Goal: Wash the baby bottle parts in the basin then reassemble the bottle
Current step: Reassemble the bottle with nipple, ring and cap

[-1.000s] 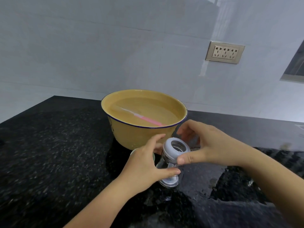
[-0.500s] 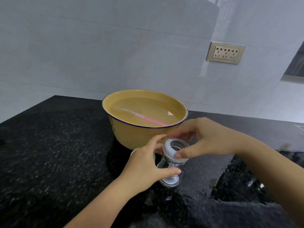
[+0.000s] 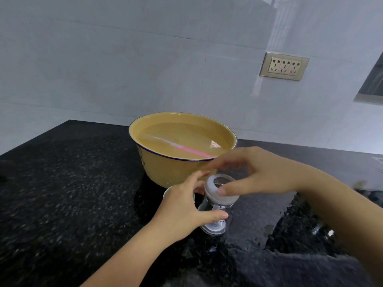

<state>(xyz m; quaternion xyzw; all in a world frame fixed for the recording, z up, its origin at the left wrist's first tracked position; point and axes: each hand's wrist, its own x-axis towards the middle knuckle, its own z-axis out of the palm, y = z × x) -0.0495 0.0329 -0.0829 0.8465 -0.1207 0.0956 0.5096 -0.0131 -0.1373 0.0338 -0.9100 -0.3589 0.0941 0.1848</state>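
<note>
A clear baby bottle (image 3: pixel 215 221) stands on the black counter in front of the yellow basin (image 3: pixel 165 168). My left hand (image 3: pixel 184 208) grips the bottle's body from the left. A white collar ring (image 3: pixel 219 190) sits on the bottle's neck, and my right hand (image 3: pixel 252 172) pinches that ring between thumb and fingers. The basin holds water, and a pink brush (image 3: pixel 184 149) lies in it. A pale green part (image 3: pixel 166 192) peeks out behind my left hand, mostly hidden.
The black speckled counter (image 3: pixel 72 193) stretches left and forward, wet and glossy at the right (image 3: pixel 290 224). A tiled wall rises behind the basin, with a socket plate (image 3: pixel 284 66) at upper right.
My right hand has turned on the collar ring, its fingers swinging leftward over the rim. The bottle and my left hand stay in place.
</note>
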